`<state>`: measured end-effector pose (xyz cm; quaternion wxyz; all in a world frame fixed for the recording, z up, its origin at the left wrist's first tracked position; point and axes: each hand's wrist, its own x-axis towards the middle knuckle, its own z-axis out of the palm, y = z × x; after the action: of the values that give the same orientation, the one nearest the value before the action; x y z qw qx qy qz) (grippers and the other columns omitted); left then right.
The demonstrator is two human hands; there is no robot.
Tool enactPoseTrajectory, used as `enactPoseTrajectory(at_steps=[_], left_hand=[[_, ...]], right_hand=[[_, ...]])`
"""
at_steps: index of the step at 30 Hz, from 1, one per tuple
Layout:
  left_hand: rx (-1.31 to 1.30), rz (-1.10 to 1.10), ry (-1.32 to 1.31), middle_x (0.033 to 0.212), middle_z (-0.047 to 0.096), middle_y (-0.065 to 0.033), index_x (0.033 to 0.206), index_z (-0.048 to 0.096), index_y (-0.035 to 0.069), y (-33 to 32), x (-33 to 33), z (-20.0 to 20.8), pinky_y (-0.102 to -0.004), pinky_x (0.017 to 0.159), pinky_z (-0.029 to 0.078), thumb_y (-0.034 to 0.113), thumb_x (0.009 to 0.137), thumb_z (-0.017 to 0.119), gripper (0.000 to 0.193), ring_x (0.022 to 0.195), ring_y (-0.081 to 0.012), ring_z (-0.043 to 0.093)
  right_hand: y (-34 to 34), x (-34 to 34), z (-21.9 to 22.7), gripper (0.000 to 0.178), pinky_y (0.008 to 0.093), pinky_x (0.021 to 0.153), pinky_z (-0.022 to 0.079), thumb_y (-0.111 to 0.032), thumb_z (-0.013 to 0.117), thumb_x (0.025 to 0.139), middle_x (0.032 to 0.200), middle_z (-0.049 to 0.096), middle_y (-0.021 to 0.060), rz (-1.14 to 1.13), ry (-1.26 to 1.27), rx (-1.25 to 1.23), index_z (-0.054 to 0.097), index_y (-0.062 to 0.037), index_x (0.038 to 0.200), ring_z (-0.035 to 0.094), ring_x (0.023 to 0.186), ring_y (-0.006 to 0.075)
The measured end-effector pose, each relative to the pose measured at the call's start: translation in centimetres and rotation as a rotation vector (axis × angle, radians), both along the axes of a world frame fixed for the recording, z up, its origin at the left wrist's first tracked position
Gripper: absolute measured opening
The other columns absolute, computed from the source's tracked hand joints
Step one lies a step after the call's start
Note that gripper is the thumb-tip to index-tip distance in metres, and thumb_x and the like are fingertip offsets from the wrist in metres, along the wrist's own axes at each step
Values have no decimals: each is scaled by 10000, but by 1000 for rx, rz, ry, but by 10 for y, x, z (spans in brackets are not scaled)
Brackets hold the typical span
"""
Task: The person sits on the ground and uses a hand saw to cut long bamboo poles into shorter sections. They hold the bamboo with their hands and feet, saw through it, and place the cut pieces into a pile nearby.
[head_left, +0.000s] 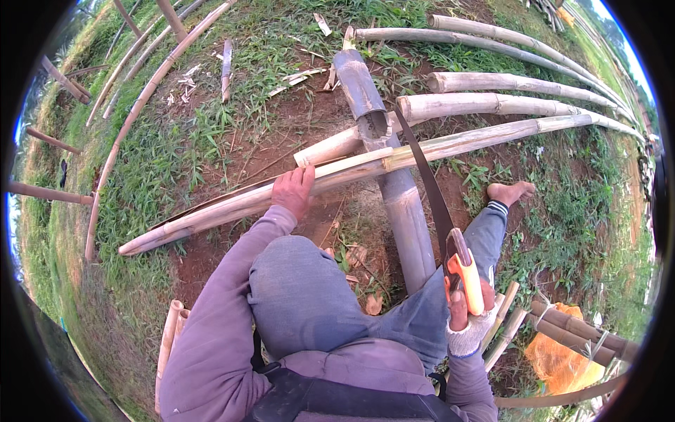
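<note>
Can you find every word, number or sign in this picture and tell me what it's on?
There are none that I can read.
Saw in the right hand: no readable letters on its dark blade or orange handle.
Bamboo pole under the left hand: no readable writing.
Orange sheet at lower right: crumpled, with no words I can make out.

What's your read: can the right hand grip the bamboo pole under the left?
Probably not as things stand: the saw fills the right hand, leaving little grip for the bamboo pole.
</note>
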<state>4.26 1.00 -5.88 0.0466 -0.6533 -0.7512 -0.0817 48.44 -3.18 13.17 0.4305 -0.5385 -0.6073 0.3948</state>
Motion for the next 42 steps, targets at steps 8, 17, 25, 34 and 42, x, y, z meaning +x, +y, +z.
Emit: enactPoseTrajectory(at_steps=[8,17,25,34,42], left_hand=[[96,9,7,1322,638,-96,1482,495,125,-5,5,-16,-461,1041,512,249,694,942,914,1223,-305,644],[165,-34,27,1182,651,-88,1455,527,121,-5,5,-4,-455,929,550,258,712,905,844,1078,-300,673],[128,-19,35,1187,646,-85,1463,516,136,-8,-2,-11,-451,938,547,256,705,920,867,1088,-299,672],[93,-19,22,1185,642,-88,1456,517,126,-1,6,-7,-452,942,542,241,703,926,864,1106,-300,671],[25,-1,-66,1195,633,-90,1484,525,144,4,-2,1,-473,966,526,390,813,892,803,1136,-307,654]], right_hand=[[26,-50,-41,237,306,769,569,-109,753,1017,1012,764,116,57,-32,154,660,31,1183,716,859,173],[38,-57,-43,197,328,743,558,-125,761,1004,945,766,106,109,-77,171,685,13,1122,708,808,179],[15,-39,-43,203,351,776,568,-172,763,1003,980,791,117,160,38,83,695,9,1066,737,871,207],[72,-55,-48,245,369,744,577,-192,815,950,922,780,142,158,-158,277,717,-7,1079,747,794,246],[66,-49,-52,218,382,696,577,-210,803,940,894,782,178,111,-205,258,754,-21,1037,768,779,318]])
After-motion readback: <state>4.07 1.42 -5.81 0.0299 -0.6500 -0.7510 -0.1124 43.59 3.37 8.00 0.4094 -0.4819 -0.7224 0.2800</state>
